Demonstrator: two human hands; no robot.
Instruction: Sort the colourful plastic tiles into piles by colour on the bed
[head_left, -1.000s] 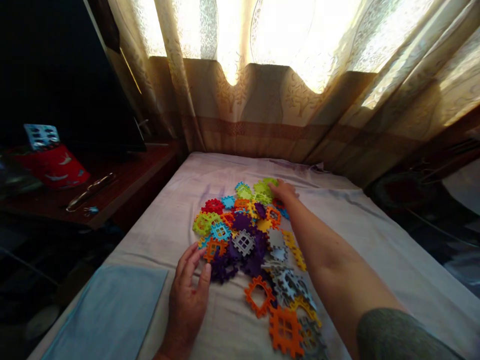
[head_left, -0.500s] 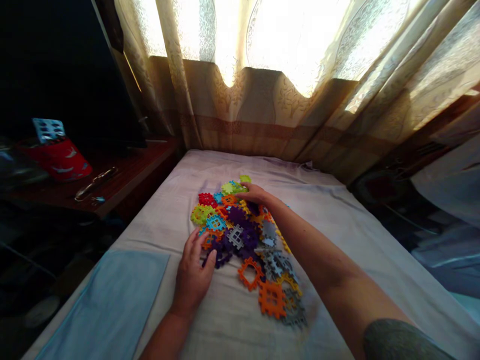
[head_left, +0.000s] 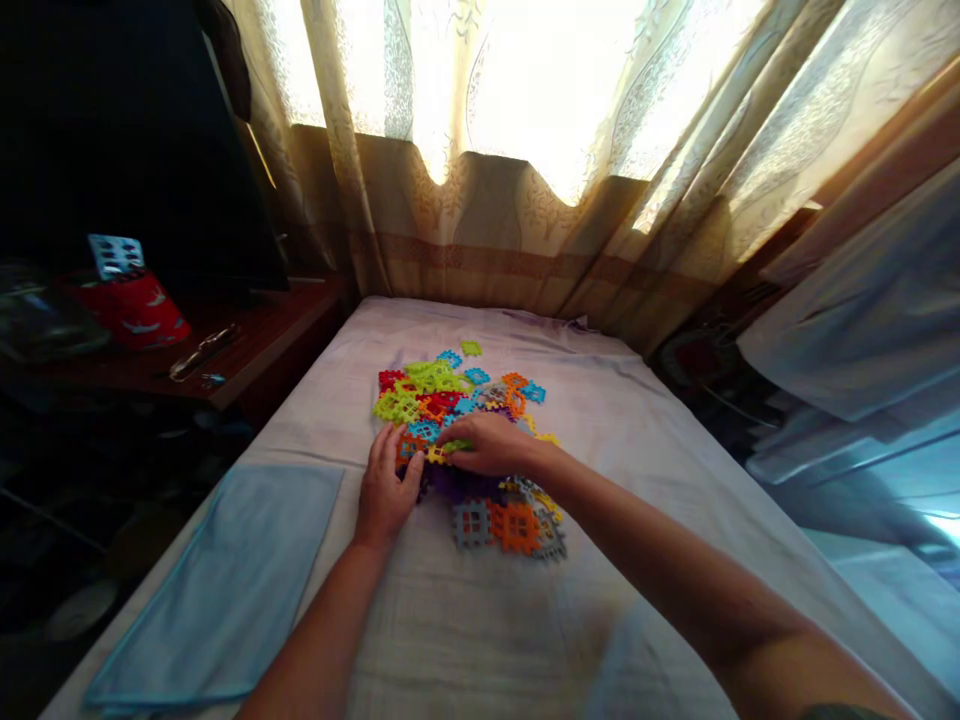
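Note:
Toothed plastic building pieces lie in a loose pile on the sheet, among them green pieces (head_left: 431, 377), an orange square piece (head_left: 517, 527) and a grey square piece (head_left: 472, 524). My left hand (head_left: 385, 492) rests at the pile's left edge, fingers apart, beside an orange piece (head_left: 409, 446). Over the middle of the pile, my right hand (head_left: 489, 443) has its fingers closed on a green building piece (head_left: 456, 446). Purple pieces (head_left: 450, 484) show partly beneath that hand.
A folded blue cloth (head_left: 225, 585) lies on the bed sheet (head_left: 600, 400) at left. Beyond it, a dark wooden desk (head_left: 277, 325) holds a red holder (head_left: 142, 312) and glasses (head_left: 202, 352). Curtains (head_left: 465, 230) hang behind the bed.
My right hand has come nearer from the far end of the pile to its middle, with a green building piece at its fingertips. Pieces have shifted; my left hand stays at the left edge.

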